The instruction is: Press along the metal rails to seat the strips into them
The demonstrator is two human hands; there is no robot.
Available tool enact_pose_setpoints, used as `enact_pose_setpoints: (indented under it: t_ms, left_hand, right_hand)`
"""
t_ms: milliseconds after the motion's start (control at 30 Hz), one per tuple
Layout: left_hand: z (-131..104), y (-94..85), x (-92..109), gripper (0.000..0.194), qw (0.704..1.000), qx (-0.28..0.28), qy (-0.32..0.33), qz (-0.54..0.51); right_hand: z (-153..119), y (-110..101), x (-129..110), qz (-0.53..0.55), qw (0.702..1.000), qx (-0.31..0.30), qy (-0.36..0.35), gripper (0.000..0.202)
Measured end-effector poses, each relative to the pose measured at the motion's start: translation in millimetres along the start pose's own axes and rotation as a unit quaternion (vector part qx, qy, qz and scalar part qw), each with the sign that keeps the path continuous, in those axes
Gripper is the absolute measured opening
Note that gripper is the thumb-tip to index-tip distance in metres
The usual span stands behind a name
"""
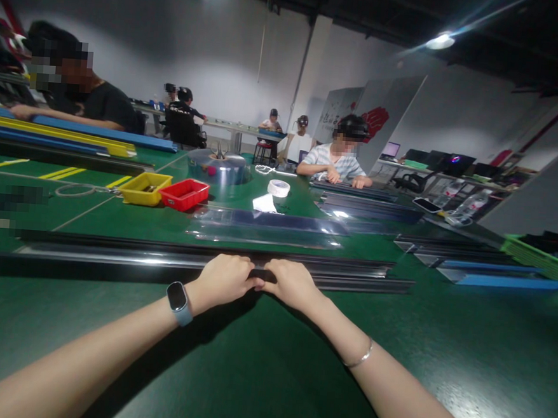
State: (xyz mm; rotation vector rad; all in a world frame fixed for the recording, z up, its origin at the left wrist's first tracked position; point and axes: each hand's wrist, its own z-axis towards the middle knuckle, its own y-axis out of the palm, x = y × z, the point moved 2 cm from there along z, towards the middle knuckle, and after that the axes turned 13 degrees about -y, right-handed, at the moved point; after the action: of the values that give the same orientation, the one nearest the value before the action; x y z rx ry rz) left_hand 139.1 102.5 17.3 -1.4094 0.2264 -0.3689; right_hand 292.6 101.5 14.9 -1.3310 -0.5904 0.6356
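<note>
A yellow tray (139,197) beside a red tray (193,201) (both open-topped); bottles (471,206) far right.

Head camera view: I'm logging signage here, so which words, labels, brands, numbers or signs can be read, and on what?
None can be read with certainty.
Standing panel: characters beside a red emblem, too blurred.
Black shirt in the background: pale lettering, too small.
Clear bottles: label details too small and blurred.
Wristband: dark screen, no text visible.
Black channel: no lettering visible.
</note>
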Motion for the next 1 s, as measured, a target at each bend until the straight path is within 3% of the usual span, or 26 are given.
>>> enact_pose_setpoints:
  t_ms: [400, 667, 1000]
  left_hand:
    - [0.2, 1.0, -0.5, 0.048, 1.0, 0.014, 0.011, -0.001]
    - [0.4, 2.7, -1.1, 0.048, 1.0, 0.017, 0.018, -0.007]
    - [0.0, 3.6, -1.7, 0.041, 0.999, 0.033, 0.029, -0.025]
  right_hand:
    - [-1.2, 2.4, -1.4, -0.023, 1.0, 0.018, -0.004, 0.039]
    - [-0.2, 1.5, -0.6, -0.016, 1.0, -0.013, 0.005, 0.042]
    - [-0.7, 2.2, 0.1, 0.039, 0.998, 0.046, -0.012, 0.041]
